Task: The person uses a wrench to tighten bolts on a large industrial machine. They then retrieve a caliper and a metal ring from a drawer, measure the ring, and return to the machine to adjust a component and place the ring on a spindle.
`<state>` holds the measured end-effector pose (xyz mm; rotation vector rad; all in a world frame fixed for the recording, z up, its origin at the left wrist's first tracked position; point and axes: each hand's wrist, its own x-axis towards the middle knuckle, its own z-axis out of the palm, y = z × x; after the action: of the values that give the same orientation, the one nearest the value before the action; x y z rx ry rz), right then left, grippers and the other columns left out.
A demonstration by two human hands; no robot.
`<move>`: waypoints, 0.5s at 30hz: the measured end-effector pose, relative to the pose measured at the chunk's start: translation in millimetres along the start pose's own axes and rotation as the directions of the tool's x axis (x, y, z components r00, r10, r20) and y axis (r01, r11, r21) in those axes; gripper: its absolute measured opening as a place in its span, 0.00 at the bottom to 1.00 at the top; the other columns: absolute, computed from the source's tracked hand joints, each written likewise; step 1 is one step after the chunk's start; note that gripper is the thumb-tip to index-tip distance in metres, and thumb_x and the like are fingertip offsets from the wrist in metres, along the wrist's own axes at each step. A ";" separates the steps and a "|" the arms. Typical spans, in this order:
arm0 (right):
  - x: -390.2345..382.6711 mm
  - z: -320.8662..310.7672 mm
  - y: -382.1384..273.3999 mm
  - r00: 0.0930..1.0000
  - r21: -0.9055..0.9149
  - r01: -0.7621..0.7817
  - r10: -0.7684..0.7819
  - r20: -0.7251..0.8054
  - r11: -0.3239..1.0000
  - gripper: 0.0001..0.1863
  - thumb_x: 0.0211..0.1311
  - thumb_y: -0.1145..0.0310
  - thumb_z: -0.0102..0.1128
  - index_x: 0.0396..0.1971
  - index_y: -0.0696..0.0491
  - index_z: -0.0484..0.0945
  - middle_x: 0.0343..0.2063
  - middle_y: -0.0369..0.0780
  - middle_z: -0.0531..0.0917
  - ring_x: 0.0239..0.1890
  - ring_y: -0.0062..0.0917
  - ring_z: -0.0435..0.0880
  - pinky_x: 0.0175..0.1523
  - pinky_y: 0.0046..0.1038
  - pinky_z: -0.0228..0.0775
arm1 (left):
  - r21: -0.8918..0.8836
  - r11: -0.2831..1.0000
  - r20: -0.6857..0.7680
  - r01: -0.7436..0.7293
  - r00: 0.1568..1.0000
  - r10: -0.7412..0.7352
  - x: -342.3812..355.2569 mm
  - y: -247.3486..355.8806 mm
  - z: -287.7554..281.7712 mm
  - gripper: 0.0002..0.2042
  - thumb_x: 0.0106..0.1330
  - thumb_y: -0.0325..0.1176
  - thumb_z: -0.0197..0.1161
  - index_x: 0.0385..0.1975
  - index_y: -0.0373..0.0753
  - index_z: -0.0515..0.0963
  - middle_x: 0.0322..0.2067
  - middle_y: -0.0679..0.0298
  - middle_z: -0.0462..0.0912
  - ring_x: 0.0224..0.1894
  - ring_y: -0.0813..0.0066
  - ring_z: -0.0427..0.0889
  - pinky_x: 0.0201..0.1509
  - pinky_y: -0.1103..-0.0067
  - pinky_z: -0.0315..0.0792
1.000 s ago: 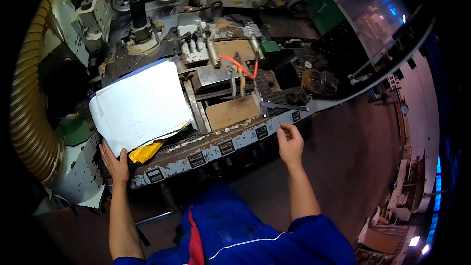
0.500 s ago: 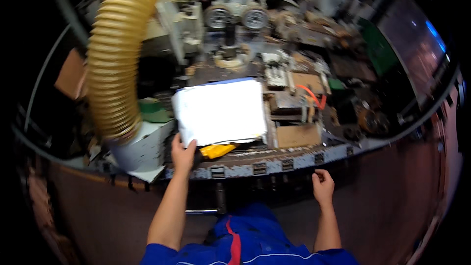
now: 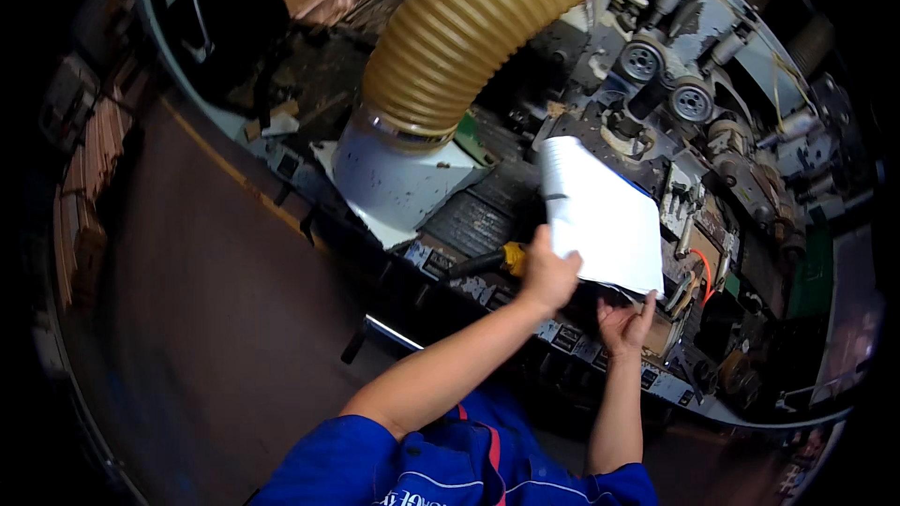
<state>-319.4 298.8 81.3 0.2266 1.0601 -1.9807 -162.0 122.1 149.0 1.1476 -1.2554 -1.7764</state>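
Observation:
A stack of white paper sheets (image 3: 609, 220) with a blue edge behind it is tilted above the machine bed. My left hand (image 3: 550, 274) grips its lower left corner, thumb on top of the sheets. At the lower right corner is my right hand (image 3: 625, 326), its fingers apart and one fingertip at the paper's edge; whether it bears any of the weight cannot be told. Just left of my left hand, a yellow and black tool (image 3: 513, 260) lies on the machine's edge, partly hidden.
A thick yellow ribbed hose (image 3: 450, 47) rises from a white metal duct (image 3: 389, 178) on the left. Beyond the papers stand two round metal wheels (image 3: 692, 100). An orange strap (image 3: 705, 272) and wooden pieces lie right of the sheets. Stacked boards (image 3: 91, 169) stand at far left.
My view has turned to the left. My right hand has come up from beside the machine to the papers' lower right corner. My left hand still holds the stack, now more tilted.

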 end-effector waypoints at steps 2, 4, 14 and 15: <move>-6.6 21.5 -4.8 0.982 0.088 0.081 -0.095 0.161 0.993 0.36 0.73 0.39 0.55 0.70 0.49 0.68 0.66 0.44 0.77 0.64 0.39 0.79 0.64 0.46 0.76 | 0.067 0.982 0.054 -0.175 0.984 0.171 -31.5 17.6 12.2 0.18 0.60 0.28 0.65 0.48 0.33 0.71 0.39 0.43 0.84 0.42 0.45 0.87 0.47 0.59 0.79; -10.5 19.9 -13.6 0.970 0.052 0.136 -0.144 0.198 0.989 0.31 0.79 0.49 0.46 0.70 0.55 0.67 0.66 0.46 0.76 0.66 0.40 0.76 0.73 0.46 0.67 | 0.072 0.989 0.170 -0.132 0.978 0.118 -65.4 49.1 14.4 0.19 0.62 0.29 0.64 0.52 0.34 0.70 0.41 0.41 0.84 0.45 0.40 0.85 0.49 0.58 0.79; -59.3 20.7 -78.5 0.886 0.155 0.255 -0.295 0.357 0.954 0.31 0.80 0.54 0.47 0.74 0.57 0.62 0.70 0.47 0.72 0.71 0.42 0.71 0.78 0.48 0.56 | -0.099 0.936 0.332 -0.338 0.876 0.351 -99.1 67.1 28.0 0.25 0.66 0.30 0.65 0.63 0.35 0.68 0.47 0.44 0.85 0.49 0.42 0.86 0.53 0.62 0.80; -58.8 19.9 -76.2 0.886 0.178 0.261 -0.309 0.346 0.949 0.31 0.80 0.54 0.47 0.74 0.57 0.62 0.70 0.47 0.72 0.71 0.42 0.70 0.78 0.48 0.56 | -0.083 0.930 0.321 -0.357 0.874 0.364 -98.7 66.4 29.2 0.25 0.66 0.31 0.66 0.62 0.35 0.69 0.45 0.45 0.85 0.48 0.46 0.88 0.53 0.63 0.80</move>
<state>-336.3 340.0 168.8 -0.2477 0.7533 -2.2436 -148.3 198.6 243.7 0.5581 -1.5273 -1.7295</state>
